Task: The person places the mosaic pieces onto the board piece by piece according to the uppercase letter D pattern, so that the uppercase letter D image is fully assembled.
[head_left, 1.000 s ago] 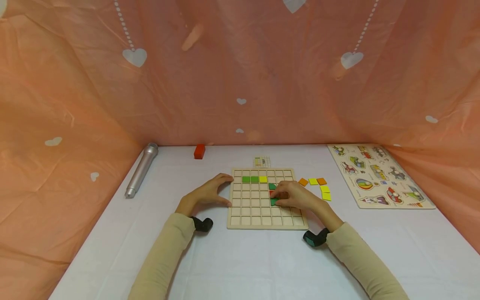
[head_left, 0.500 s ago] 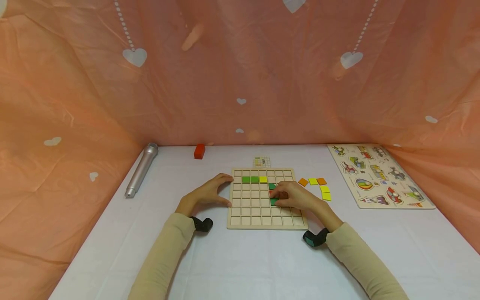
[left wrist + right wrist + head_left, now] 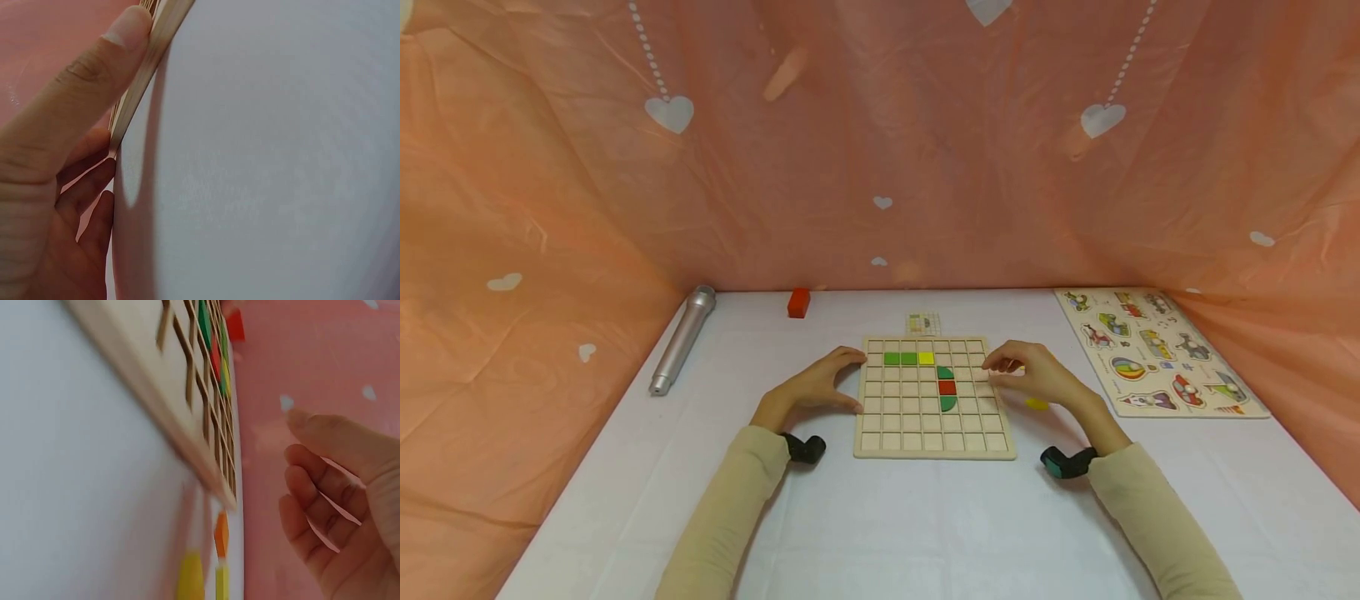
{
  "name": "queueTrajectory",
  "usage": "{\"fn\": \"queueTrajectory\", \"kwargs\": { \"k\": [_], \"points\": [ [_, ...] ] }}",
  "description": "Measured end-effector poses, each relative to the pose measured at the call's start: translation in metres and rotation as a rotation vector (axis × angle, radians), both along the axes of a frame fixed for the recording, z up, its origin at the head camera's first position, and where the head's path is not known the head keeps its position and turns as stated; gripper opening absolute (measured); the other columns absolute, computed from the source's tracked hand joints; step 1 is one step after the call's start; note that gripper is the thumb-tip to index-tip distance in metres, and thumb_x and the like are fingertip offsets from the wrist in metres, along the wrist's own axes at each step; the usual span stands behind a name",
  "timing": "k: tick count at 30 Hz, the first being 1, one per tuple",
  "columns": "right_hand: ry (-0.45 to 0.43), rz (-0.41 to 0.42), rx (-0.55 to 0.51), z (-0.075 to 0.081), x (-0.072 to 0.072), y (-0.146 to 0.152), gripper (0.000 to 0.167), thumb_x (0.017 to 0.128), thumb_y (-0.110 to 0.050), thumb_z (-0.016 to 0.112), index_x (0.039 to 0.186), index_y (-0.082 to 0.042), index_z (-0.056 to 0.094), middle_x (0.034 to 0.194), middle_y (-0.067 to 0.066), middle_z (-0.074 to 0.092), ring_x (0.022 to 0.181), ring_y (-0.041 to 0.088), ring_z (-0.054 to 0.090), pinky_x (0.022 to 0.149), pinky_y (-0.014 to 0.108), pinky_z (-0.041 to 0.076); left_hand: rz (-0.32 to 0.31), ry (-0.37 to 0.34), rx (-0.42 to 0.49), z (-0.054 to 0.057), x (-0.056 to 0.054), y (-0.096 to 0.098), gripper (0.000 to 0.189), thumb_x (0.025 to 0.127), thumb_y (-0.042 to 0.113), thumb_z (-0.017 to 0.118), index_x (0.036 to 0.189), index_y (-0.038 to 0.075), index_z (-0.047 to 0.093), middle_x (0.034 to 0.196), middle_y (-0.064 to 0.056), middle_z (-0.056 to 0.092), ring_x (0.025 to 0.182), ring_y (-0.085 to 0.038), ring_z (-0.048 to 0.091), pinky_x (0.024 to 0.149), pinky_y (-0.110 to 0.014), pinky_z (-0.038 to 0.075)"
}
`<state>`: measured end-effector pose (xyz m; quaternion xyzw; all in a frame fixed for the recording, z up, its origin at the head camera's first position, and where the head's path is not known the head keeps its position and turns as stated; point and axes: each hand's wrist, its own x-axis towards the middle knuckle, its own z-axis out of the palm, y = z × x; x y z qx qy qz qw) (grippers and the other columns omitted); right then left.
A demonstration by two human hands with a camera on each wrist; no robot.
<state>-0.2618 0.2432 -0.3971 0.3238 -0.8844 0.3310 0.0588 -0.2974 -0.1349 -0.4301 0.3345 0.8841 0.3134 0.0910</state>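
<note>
light: soft, even, pink-tinted | shadows: faint | wrist views: close, blurred

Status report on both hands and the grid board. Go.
Left hand grips grid board left edge. Right hand empty, above loose tiles beside board. Nothing in the way.

Head view: from above and behind, facing forward and down over the whole table (image 3: 880,533), grid board (image 3: 934,398) at centre. Left wrist view: very close, low at the table surface, looking along the board's (image 3: 147,62) edge. Right wrist view: equally close, sharing that board (image 3: 181,394) from its opposite side.
</note>
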Motion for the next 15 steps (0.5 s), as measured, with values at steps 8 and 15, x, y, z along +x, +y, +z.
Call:
{"fn": "queueTrajectory", "kwargs": {
  "k": [8, 15],
  "points": [
    [-0.049, -0.050, 0.030, 0.000, 0.011, 0.042, 0.018, 0.080, -0.002, 0.071, 0.098, -0.004, 0.068, 0.094, 0.007, 0.066, 0.082, 0.016, 0.057, 0.074, 0.034, 0.052, 0.008, -0.016, 0.005, 0.000, 0.002, 0.001, 0.086, 0.068, 0.031, 0.083, 0.137, 0.001, 0.042, 0.140, -0.012, 0.038, 0.132, -0.027, 0.032, 0.112, -0.042, 0.024],
    [-0.155, -0.123, 0.120, -0.007, 0.021, 0.059, 0.031, 0.073, -0.016, 0.080, 0.098, -0.005, 0.066, 0.094, 0.003, 0.064, 0.080, 0.013, 0.051, 0.068, 0.023, 0.045, 0.018, -0.026, 0.000, 0.001, 0.002, 0.001, 0.085, 0.068, 0.029, 0.084, 0.137, 0.002, 0.042, 0.140, -0.011, 0.037, 0.132, -0.025, 0.032, 0.113, -0.040, 0.023]
  ]
}}
